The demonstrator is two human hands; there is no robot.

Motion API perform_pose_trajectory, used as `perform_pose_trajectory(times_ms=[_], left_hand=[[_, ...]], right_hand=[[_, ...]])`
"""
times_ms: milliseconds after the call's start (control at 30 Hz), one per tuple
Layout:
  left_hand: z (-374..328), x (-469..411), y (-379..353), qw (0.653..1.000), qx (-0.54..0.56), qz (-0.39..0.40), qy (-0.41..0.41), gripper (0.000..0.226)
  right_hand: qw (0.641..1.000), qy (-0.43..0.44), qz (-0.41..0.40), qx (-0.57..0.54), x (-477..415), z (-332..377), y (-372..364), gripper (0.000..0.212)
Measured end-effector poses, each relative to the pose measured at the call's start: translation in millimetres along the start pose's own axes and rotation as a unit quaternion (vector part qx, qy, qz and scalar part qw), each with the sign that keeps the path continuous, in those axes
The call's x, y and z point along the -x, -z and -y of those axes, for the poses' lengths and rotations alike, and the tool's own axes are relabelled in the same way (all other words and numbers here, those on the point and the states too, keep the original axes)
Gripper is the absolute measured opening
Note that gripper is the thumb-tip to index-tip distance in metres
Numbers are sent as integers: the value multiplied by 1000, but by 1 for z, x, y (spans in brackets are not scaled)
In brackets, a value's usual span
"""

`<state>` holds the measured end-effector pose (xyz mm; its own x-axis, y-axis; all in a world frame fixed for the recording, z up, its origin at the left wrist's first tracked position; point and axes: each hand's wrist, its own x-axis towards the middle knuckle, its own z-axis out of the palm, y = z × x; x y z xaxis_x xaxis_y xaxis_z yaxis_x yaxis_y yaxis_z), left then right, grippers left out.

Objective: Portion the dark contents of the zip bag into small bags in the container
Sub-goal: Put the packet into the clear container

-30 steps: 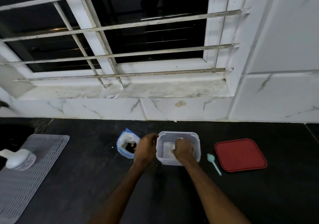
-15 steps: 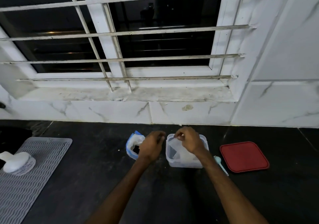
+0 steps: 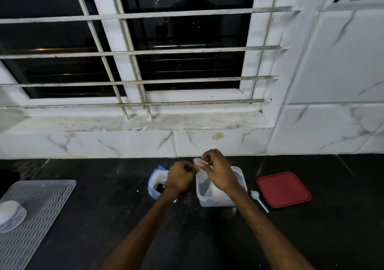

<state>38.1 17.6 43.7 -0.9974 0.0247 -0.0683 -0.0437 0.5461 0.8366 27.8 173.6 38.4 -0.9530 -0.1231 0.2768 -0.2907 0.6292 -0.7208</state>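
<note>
Above container (image 3: 216,201), small bag (image 3: 202,181) between hands (image 3: 180,178) (image 3: 218,172)

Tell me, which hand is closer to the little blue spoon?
Right. The right hand is over the clear container beside the spoon; the left hand is farther away, past the container, by the zip bag.

Head cam, wide-angle, looks fwd & down; counter (image 3: 99,232) near, window (image 3: 187,66) ahead.

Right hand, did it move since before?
Yes. The right hand rose out of the container to above its far rim, pinching a small bag.
</note>
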Motion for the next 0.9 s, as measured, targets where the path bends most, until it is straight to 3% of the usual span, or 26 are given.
perform_pose_trajectory(times_ms=[133, 200, 300, 433, 567, 700, 833, 900], left_hand=[[4, 5, 5, 995, 84, -35, 43, 21], [5, 9, 8, 995, 78, -46, 44, 22], [9, 12, 16, 997, -6, -59, 52, 15], [8, 15, 26, 978, -185, -76, 65, 18], [4, 18, 22, 972, -203, -99, 64, 21], [11, 18, 30, 971, -211, -91, 61, 22], [-6, 16, 19, 961, -266, -70, 17, 21], [-11, 14, 12, 965, -249, -77, 5, 19]], right_hand=[[999, -16, 41, 28, 1, 19, -11, 26], [998, -33, 55, 17, -2, 23, -12, 19], [995, -32, 58, 78, -6, 22, -11, 6], [985, -37, 56, 161, -10, 27, -7, 8], [967, 52, 67, 238, -3, 38, -17, 12], [912, 145, 177, 341, 3, 37, -15, 26], [896, 37, 150, 416, -4, 38, -11, 21], [904, 3, 152, 400, -8, 40, -11, 21]])
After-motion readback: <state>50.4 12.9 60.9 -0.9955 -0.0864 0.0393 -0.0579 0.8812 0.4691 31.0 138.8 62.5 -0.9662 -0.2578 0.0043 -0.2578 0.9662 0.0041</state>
